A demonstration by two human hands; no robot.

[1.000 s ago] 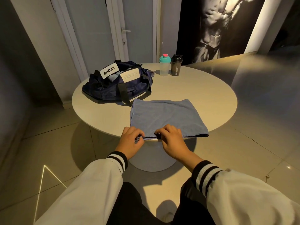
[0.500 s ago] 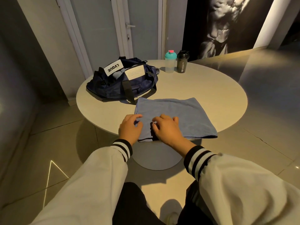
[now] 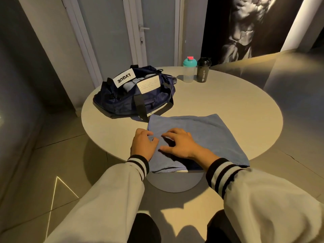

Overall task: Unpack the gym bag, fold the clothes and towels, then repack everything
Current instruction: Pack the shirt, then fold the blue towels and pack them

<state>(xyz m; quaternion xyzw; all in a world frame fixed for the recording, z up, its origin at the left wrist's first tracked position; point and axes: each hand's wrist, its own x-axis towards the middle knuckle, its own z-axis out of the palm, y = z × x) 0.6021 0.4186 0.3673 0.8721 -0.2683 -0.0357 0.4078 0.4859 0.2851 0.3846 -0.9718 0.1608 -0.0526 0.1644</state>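
A blue towel [image 3: 206,134] lies folded flat on the near side of the round table [image 3: 228,99], its near edge hanging slightly over the rim. My left hand [image 3: 142,144] rests on the towel's left near part, fingers loosely bent. Beside it, my right hand [image 3: 180,143] presses on the towel with fingers spread. The navy gym bag [image 3: 133,95] sits unzipped at the table's far left, with pale blue cloth showing inside it.
Two shaker bottles stand at the table's far edge: a clear one with a teal lid [image 3: 189,70] and a black one [image 3: 203,70]. Behind the bag is a closed door [image 3: 112,32]. Tiled floor surrounds the table's pedestal [image 3: 175,181].
Both hands let go of the towel's near edge, which they pinched a second ago, and slid forward onto the towel's top. The camera has come closer to the table.
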